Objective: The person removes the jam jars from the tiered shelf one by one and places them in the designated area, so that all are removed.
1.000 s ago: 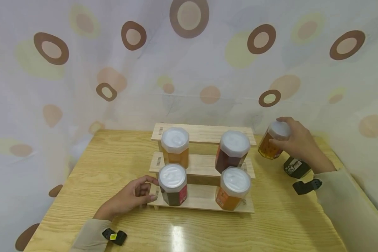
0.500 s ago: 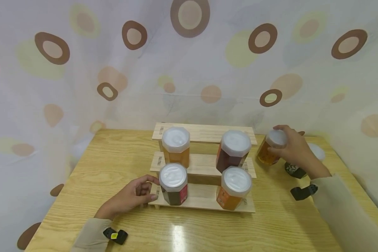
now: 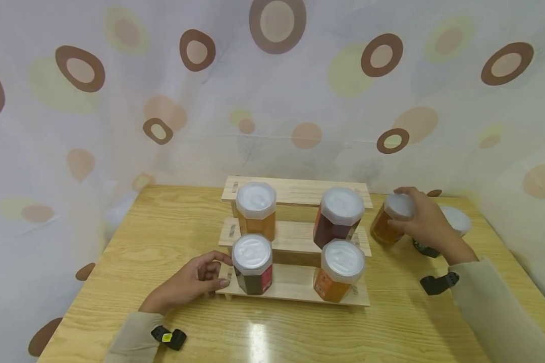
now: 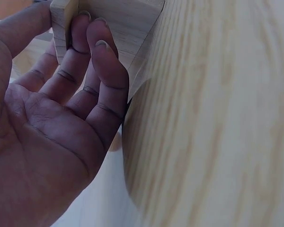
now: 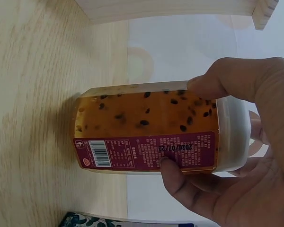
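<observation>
Backdrop: a pale patterned cloth [image 3: 236,106] with brown, peach and yellow-green ovals hangs behind and at both sides of the table.
Table: a wood-grain tabletop [image 3: 163,242] lies under everything.
Left wrist: a beige sleeve [image 3: 133,335] and a black band [image 3: 174,339] with a yellow patch.
Left hand: the left hand [image 3: 186,282] grips the left end of the wooden rack [image 3: 295,282] at its lowest tier, thumb and curled fingers on the wood; whether the index fingertip also touches the nearest jar cannot be told.
Rack: three stepped boards, the highest at the back.
Rack, left side: an amber jar [image 3: 260,222] upright on the middle tier; in front of it, on the lowest tier, a dark jar [image 3: 251,282] with a pink label.
Rack, right side: a dark red jar [image 3: 331,229] upright on the middle tier; in front, on the lowest tier, an orange jar [image 3: 330,288].
Held jar: the seeded jar [image 5: 146,118], amber with black specks and a maroon label, is just right of the rack, its base at the tabletop.
Right hand: the right hand [image 3: 424,219] grasps that jar near its white lid, thumb and fingers on opposite sides.
Far right: a white-lidded jar [image 3: 456,219], partly hidden behind the right hand.
Right wrist: a black strap [image 3: 438,284] beside another beige sleeve [image 3: 495,307].
</observation>
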### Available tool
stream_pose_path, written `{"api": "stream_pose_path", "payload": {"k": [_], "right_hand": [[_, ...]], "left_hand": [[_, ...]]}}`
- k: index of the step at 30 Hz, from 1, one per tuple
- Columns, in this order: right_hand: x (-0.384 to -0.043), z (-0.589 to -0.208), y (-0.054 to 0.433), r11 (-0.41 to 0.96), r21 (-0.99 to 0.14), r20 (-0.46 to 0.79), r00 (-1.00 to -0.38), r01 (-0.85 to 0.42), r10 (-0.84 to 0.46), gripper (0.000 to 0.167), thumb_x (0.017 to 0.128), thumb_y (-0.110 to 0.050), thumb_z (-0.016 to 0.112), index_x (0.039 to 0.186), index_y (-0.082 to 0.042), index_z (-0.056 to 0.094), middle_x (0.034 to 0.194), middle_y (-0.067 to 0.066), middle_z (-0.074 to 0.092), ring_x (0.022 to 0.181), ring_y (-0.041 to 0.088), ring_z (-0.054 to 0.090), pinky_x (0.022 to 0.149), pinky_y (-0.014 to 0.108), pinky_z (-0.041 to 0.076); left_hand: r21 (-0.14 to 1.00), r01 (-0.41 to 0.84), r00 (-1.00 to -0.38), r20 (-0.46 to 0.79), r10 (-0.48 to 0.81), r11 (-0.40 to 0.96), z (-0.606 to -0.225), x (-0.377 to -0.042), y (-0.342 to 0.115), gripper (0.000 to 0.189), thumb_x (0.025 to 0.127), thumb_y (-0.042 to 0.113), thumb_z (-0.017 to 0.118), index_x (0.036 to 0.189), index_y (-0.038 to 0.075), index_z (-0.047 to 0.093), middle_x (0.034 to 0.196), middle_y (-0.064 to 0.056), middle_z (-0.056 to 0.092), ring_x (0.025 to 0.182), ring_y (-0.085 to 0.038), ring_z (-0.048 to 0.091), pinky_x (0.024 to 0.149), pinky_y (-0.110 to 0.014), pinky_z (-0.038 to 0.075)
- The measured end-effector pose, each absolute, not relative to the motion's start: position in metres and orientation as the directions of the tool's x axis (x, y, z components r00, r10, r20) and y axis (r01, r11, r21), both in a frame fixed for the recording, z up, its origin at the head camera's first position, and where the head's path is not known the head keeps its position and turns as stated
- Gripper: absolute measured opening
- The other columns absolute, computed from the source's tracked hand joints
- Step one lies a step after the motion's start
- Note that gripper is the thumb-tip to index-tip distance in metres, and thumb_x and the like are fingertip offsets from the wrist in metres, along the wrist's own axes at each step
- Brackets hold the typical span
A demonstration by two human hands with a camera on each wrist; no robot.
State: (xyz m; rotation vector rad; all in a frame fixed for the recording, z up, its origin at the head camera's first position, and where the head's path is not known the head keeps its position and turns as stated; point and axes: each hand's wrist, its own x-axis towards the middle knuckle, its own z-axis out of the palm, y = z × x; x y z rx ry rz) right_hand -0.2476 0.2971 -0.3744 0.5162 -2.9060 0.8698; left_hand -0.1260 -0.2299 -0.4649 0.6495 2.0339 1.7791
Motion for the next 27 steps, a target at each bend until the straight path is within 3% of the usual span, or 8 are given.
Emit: {"api": "stream_pose_path", "payload": {"k": [27], "right_hand": [[-0.237, -0.386, 0.309, 0.768, -0.532, 0.150, -0.932, -0.356, -0.329, 0.073, 0.087, -0.004, 0.081, 0.146, 0.005, 0.039, 0.135, 0.038, 0.045, 0.108, 0.055, 0.053, 0.079, 0.065, 0.050]], "left_hand": [[0.990, 0.098, -0.834, 0.023, 0.551, 0.106, -0.465, -0.127, -0.230, 0.038, 0.100, 0.004, 0.067, 0.134, -0.004, 0.052, 0.080, -0.006, 0.059, 0.065, -0.015, 0.057, 0.061, -0.030, 0.056]]}}
